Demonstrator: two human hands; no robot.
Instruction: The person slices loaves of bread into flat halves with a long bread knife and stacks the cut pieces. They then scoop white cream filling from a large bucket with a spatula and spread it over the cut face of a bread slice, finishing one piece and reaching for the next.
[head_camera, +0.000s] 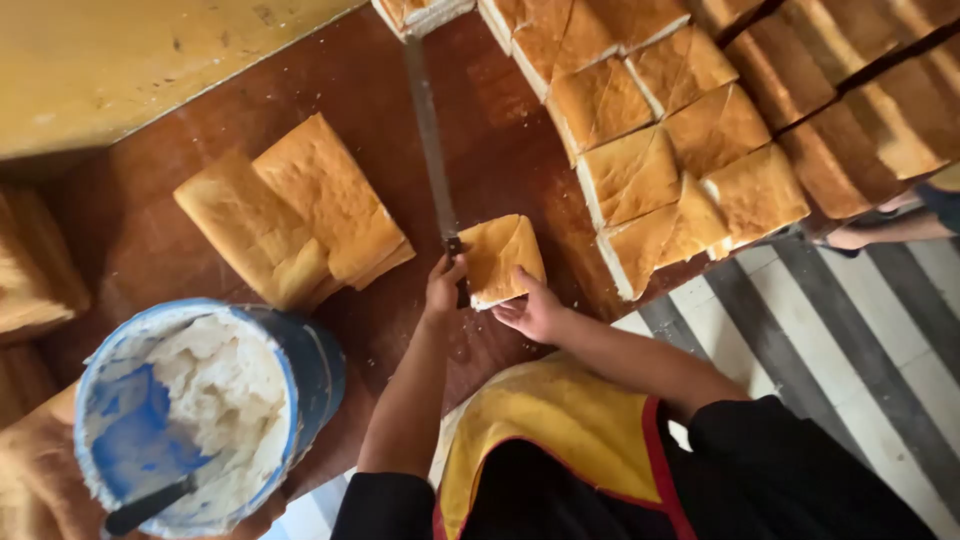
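My left hand (443, 284) is closed on the dark handle of a long, narrow knife (430, 140). Its blade lies flat on the reddish-brown table (480, 130) and points away from me. My right hand (533, 312) holds a small square bread piece (500, 258) with a golden crust, just right of the knife handle at the table's near edge. The thumb and fingers grip the piece's lower side.
Two large golden bread slabs (290, 215) lie left of the knife. Several cut square pieces (680, 150) fill the table's upper right. A blue bucket (310, 370) of white cream holds a black-handled tool (150, 505). Another person's foot (850, 238) is on the striped floor (850, 340).
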